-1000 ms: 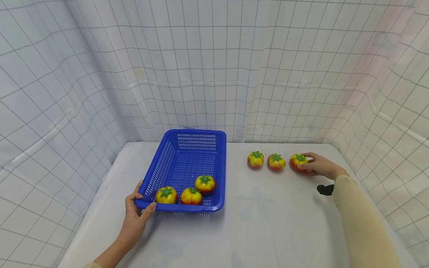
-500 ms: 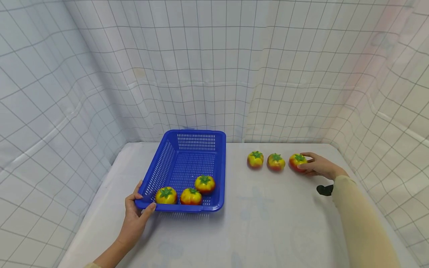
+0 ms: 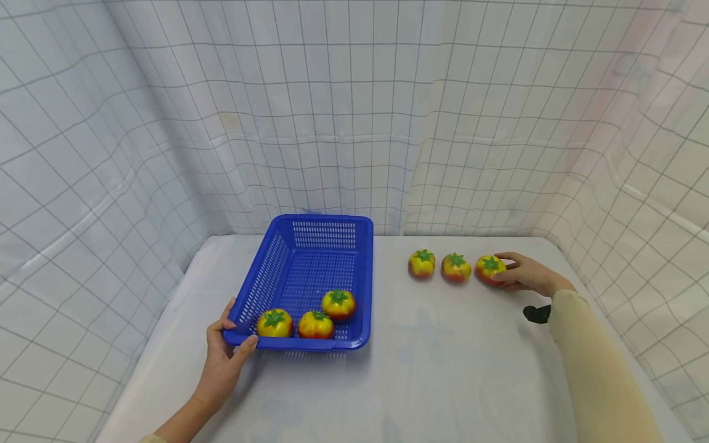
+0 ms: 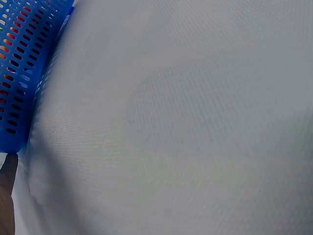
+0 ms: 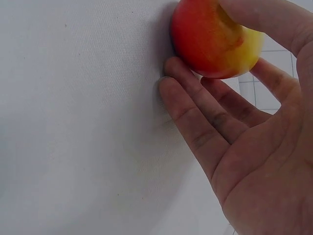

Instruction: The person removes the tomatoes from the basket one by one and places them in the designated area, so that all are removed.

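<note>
My left hand [image 3: 221,366] grips the near left corner of a blue plastic basket [image 3: 362,271], thumb over the rim. In the left wrist view, a fingertip [image 4: 11,164] touches the slotted basket wall [image 4: 22,73]. Three yellow-red tomatoes [image 3: 316,326] with green leafy tops lie at the basket's near end. Out to the right, my right hand [image 3: 532,275] holds another tomato [image 3: 488,269] between thumb and fingers, at the right end of a row on the table. The right wrist view shows its red and yellow underside [image 5: 205,44], with the thumb over it and several fingers behind and below.
Two more tomatoes, one at the left end [image 3: 422,264] and one in the middle [image 3: 456,269] of the row, sit on the white-covered table [image 3: 443,369]. A small black object [image 3: 537,314] shows beside the right sleeve. White grid-patterned cloth [image 3: 354,123] surrounds the table on three sides.
The tomato in my right hand has shifted slightly left, closer to the middle one, and its leafy top has turned a little. My left hand and the basket stay in place.
</note>
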Demonstrator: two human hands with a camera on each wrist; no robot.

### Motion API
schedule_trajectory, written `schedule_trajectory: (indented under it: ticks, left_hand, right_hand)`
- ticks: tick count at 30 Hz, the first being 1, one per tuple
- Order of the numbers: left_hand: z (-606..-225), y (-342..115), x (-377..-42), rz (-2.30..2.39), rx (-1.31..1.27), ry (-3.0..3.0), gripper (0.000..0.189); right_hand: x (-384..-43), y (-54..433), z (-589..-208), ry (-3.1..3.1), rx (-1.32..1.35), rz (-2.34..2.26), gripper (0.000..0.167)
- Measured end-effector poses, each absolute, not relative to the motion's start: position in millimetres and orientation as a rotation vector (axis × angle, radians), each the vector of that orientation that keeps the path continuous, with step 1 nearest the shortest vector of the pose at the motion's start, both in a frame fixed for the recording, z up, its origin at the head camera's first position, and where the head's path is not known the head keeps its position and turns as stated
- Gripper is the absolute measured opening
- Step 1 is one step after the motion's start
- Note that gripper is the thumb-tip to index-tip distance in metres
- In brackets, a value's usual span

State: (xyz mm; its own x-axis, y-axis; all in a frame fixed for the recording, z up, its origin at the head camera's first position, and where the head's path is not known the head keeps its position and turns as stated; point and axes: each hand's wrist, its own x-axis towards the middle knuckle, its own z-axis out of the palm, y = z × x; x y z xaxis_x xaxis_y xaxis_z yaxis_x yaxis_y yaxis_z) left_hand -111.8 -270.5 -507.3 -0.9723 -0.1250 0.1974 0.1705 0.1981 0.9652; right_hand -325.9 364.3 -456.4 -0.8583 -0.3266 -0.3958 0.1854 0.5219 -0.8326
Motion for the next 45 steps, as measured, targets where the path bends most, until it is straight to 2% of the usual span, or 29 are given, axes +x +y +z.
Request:
schedule_trajectory:
  ticks: [10, 19, 29, 45]
  left_hand:
    - [-505.6, -269.9, -111.5, -1.863, -0.044, -2.237, 0.041]
    - [-503.4, -269.7, -109.7, -1.864, -0.072, -2.228, 0.041]
    - [-503.7, -270.1, -110.7, -1.843, -0.055, -2.253, 0.042]
    - [-503.0, -269.5, -109.3, -1.865, -0.069, -2.237, 0.041]
  right_hand:
    - [-321.7, 373.3, -452.4, 2.228, -0.130, -1.304, 0.095]
    - [-320.3, 384.8, -443.6, 2.332, -0.126, -1.269, 0.086]
    - [-316.6, 384.0, -425.6, 2.570, -0.162, -1.225, 0.084]
    - [-320.6, 328.4, -396.4, 2.618, -0.346, -1.289, 0.074]
